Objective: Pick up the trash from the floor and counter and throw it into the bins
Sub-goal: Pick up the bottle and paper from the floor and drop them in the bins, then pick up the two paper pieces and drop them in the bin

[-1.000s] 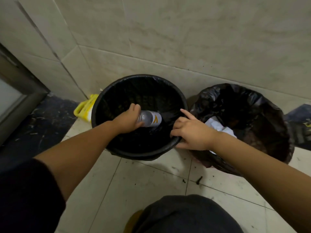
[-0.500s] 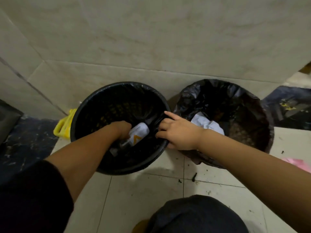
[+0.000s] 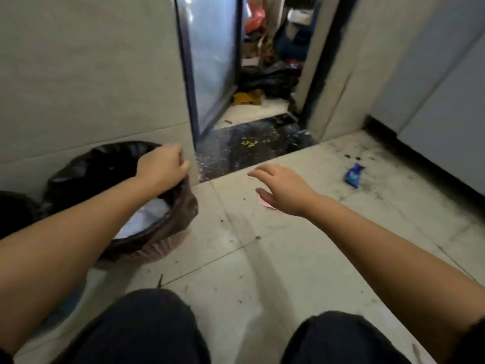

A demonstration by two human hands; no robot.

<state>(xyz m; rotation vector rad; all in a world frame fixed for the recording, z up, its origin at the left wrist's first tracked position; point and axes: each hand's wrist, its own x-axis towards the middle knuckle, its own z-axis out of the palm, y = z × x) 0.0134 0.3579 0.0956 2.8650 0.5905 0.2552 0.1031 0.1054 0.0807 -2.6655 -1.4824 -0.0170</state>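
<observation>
My left hand (image 3: 163, 164) hovers over the far rim of the bag-lined bin (image 3: 181, 214), fingers curled and holding nothing I can see. White paper (image 3: 147, 219) lies inside that bin. My right hand (image 3: 283, 189) stretches out over the floor with fingers spread, just above a pink scrap (image 3: 265, 204) that it partly hides. A blue wrapper (image 3: 354, 175) lies on the tiles further right. The other black bin (image 3: 13, 208) shows only at the left edge.
A glass door (image 3: 210, 61) stands ajar ahead, with a dark threshold (image 3: 252, 148) and cluttered bags behind it. Grey cabinet fronts (image 3: 433, 101) run along the right. My knees (image 3: 147, 329) fill the bottom of the view. Small dirt specks dot the tiles.
The view has swung right, away from the two bins. My left hand let the bottle go in the black bin and came out with nothing in it. My right hand left the rim and reached toward the floor.
</observation>
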